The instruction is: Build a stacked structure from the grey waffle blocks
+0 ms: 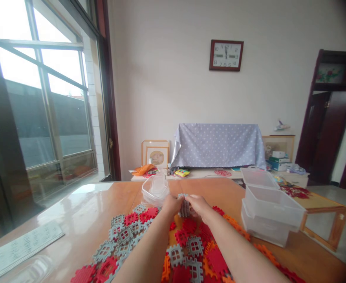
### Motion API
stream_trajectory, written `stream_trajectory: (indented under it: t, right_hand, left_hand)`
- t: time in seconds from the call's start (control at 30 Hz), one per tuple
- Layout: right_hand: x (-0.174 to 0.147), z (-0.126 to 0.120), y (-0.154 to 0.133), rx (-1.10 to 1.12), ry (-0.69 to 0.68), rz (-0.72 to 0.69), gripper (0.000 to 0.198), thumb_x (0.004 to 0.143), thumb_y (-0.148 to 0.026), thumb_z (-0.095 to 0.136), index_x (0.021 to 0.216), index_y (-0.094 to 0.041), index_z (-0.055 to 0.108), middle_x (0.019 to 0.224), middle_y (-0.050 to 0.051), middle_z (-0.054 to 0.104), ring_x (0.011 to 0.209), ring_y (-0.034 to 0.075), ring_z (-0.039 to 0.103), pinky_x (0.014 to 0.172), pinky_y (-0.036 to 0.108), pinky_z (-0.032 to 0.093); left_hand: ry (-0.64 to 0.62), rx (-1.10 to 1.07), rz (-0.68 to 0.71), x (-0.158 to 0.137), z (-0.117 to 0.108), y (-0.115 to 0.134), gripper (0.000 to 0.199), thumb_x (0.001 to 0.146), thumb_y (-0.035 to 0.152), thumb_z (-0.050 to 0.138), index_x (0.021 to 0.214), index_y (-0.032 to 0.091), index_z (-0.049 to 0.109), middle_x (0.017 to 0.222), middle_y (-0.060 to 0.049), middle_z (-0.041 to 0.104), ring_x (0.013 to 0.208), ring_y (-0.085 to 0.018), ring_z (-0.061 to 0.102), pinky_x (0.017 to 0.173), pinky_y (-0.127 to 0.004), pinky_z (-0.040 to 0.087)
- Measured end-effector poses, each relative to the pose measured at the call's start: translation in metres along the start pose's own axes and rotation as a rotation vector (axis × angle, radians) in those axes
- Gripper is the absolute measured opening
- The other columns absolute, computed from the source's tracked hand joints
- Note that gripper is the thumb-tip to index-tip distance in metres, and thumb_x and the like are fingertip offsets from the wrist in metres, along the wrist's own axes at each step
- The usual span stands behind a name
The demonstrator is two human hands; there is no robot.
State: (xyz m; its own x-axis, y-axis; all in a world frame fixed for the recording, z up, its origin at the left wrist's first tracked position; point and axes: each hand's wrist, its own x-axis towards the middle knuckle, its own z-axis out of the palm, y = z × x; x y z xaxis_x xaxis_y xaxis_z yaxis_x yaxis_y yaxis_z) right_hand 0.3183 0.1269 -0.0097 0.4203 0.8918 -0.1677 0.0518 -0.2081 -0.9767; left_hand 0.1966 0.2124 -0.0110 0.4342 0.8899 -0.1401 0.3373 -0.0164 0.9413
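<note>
Nearest the camera, red, grey and orange interlocking tiles [187, 251] lie scattered flat across the wooden surface [81, 204], some under the two forearms that reach forward over them. A printed sheet [19, 247] lies at the near left edge of the surface. Beyond the tiles, the left hand [173, 204] and the right hand [200, 207] meet over the middle of the surface, and between them stands a small stack of grey tiles [184, 207], upright on edge; each grip is narrow, fingers closed onto the stack from its own side. Just behind the left hand sits a clear round container [155, 190] with its lid tilted. To the right, well apart from the hands, stand stacked clear bins [271, 216]. Farther back, a low bench carries a spotted cloth [216, 145] draped over something, and a wall clock [226, 55] hangs above.
</note>
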Motion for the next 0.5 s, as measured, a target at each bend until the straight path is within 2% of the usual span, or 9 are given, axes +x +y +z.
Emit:
stream_trajectory:
  t: [0.2,0.37,0.5]
  right_hand:
    - [0.005,0.000,0.004,-0.016,-0.012,-0.026,0.033,0.078,-0.055,0.064,0.089,-0.024,0.069,0.070,-0.002,0.067,0.066,0.016,0.057,0.064,0.027,0.042]
    - [0.007,0.000,0.001,-0.038,0.000,-0.038,0.033,0.078,-0.053,0.061,0.090,-0.023,0.069,0.079,0.001,0.068,0.069,0.017,0.057,0.061,0.027,0.041]
    - [0.005,-0.002,-0.002,-0.051,0.035,-0.045,0.034,0.078,-0.054,0.059,0.091,-0.024,0.069,0.085,0.001,0.068,0.070,0.017,0.055,0.061,0.028,0.042]
  left_hand:
    - [0.043,0.069,-0.015,-0.003,0.002,0.004,0.039,0.083,0.052,0.066,0.063,0.020,0.057,0.049,-0.003,0.051,0.064,-0.023,0.062,0.062,-0.029,0.045]
    - [0.035,0.036,-0.017,-0.009,0.001,0.010,0.043,0.087,0.060,0.056,0.076,0.019,0.062,0.059,-0.009,0.062,0.072,-0.028,0.068,0.065,-0.033,0.047]
    - [-0.015,-0.018,0.011,-0.014,-0.005,0.012,0.049,0.089,0.065,0.049,0.081,0.019,0.063,0.064,-0.011,0.065,0.076,-0.030,0.068,0.068,-0.034,0.047]
